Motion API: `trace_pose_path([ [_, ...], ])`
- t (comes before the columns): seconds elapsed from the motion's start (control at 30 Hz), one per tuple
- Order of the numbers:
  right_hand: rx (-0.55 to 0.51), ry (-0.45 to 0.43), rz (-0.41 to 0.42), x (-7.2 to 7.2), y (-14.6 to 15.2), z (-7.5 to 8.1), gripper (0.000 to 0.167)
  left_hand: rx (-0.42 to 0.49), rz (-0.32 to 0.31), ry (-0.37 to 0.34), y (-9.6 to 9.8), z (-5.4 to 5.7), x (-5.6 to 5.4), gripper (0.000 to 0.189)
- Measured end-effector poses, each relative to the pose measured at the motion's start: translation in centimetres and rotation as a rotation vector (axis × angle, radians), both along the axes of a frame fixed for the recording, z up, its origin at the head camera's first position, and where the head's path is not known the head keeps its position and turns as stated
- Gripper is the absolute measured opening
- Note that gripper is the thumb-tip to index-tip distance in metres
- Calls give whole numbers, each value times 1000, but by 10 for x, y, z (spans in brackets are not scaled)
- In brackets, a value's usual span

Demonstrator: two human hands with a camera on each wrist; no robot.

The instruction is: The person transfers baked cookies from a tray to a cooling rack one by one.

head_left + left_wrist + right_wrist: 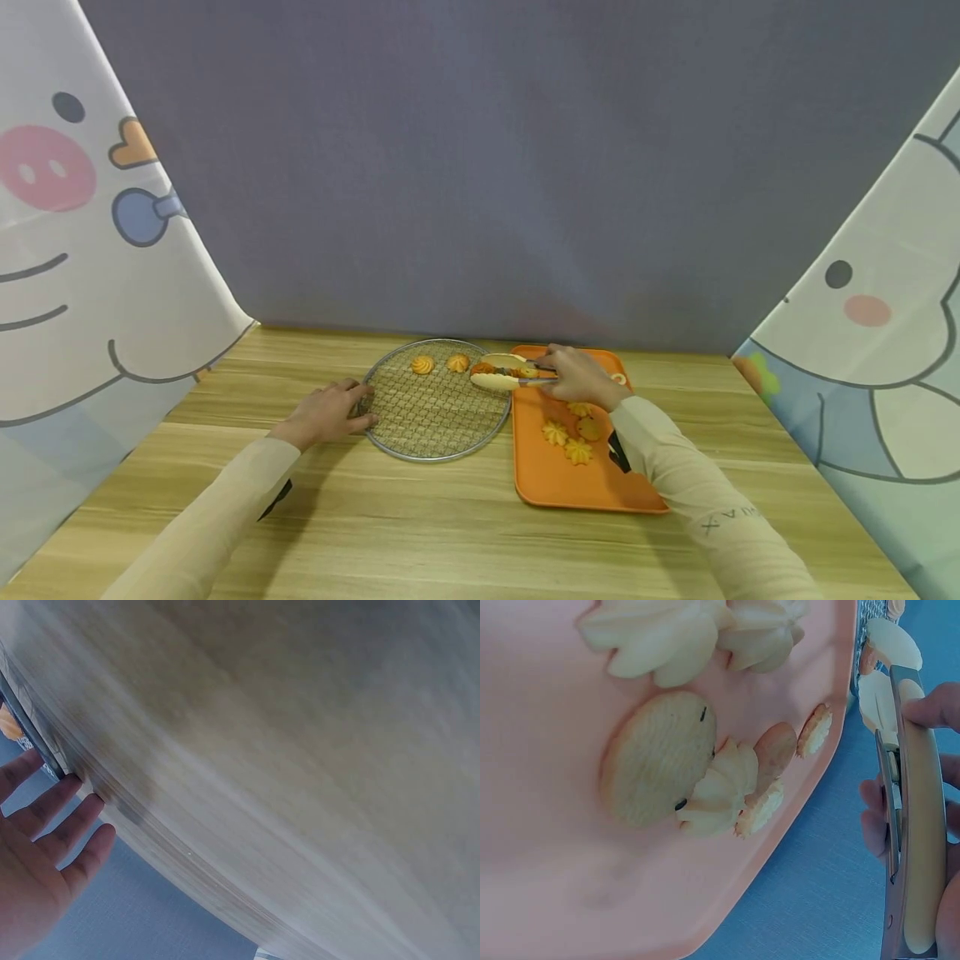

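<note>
My right hand (577, 377) grips a pair of tongs (922, 825) with cream-coloured tips. Between those tips sits a browned cookie (483, 367), mostly covered by them in the head view; they hover over the right edge of a round wire rack (442, 417). Two swirled cookies (422, 365) lie toward the back of that rack. At its left rim is my left hand (327, 414), its fairly straight, spread fingers touching the rim. Below my right wrist, an orange tray (555, 487) carries several cookies (578, 452), some flower-shaped and one a round, flat biscuit (660, 757).
Rack and tray stand side by side on a wood-grain table (420, 533). A grey cloth screen (480, 167) rises behind them. Printed cartoon curtains (885, 333) slope in at both sides. A pale ring-shaped piece (618, 379) lies at the tray's back right.
</note>
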State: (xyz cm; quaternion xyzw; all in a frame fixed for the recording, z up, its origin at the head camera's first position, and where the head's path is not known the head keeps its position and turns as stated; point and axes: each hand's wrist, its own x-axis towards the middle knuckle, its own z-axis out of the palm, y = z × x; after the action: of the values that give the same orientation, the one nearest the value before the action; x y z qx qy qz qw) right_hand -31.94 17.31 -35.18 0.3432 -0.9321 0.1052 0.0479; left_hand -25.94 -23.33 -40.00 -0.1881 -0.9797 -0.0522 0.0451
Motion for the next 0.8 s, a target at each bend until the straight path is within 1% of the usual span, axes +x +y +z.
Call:
trace_pose_path([
  [0.37, 3, -8, -16, 2, -1, 2, 38, 1, -4, 4, 0, 0, 0, 52],
  [0.8, -23, -26, -36, 6, 9, 8, 45, 13, -9, 6, 1, 2, 2, 53],
])
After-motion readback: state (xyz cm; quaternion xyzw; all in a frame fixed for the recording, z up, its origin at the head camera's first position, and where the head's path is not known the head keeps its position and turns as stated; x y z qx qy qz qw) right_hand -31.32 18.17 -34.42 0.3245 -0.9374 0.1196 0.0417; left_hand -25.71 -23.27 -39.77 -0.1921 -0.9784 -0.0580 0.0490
